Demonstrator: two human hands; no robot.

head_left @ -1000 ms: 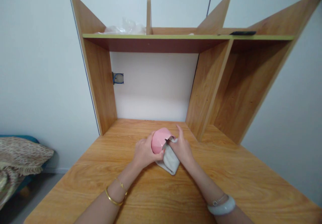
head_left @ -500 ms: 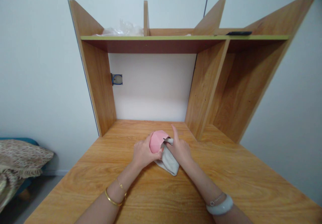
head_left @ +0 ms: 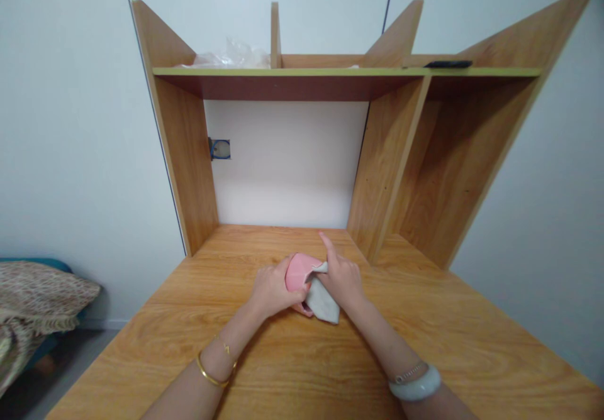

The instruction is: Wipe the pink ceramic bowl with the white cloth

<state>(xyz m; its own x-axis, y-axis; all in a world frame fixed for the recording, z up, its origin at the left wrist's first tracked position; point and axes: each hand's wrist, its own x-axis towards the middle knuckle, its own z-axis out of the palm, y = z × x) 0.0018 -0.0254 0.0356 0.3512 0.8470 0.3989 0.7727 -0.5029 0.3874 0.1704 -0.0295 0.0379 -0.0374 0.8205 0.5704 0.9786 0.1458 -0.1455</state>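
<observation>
A pink container (head_left: 298, 270), tilted with its opening toward the right, is gripped by my left hand (head_left: 274, 289), thumb at the rim and fingers round its far side. My right hand (head_left: 342, 278) pinches a light grey cloth (head_left: 323, 300) at the container's opening, its index finger stretched out forward. Part of the cloth lies against the rim and the rest hangs down to the right. The fingertips of my right hand are partly hidden by the cloth.
Both hands are over a wooden desk (head_left: 292, 370). Behind it stands a wooden shelf unit (head_left: 283, 73) with a clear plastic bag (head_left: 231, 55) and a dark flat object (head_left: 448, 64) on top. A patterned blanket (head_left: 42, 294) is at the far left.
The pink container has shifted slightly right and turned, so more of its lower rim shows. The cloth and my right hand have moved a little to the right.
</observation>
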